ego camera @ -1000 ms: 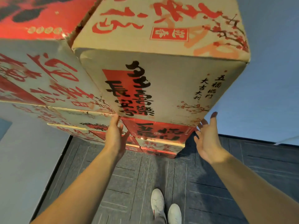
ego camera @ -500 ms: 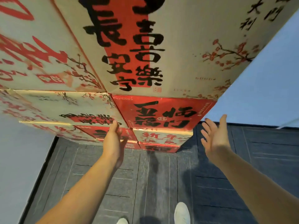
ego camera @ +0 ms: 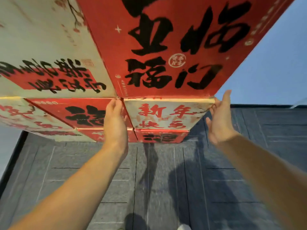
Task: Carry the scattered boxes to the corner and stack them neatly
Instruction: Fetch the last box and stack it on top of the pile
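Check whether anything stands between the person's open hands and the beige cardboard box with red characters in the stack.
Nothing visible does. The left hand is at the beige cardboard box's left edge, the right hand at its right corner; whether they touch is unclear.

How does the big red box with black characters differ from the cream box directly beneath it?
The red box has a red face with black lettering; the cream box has a pale face with red lettering. The red box looms nearer the camera. Both sit in the same stack column.
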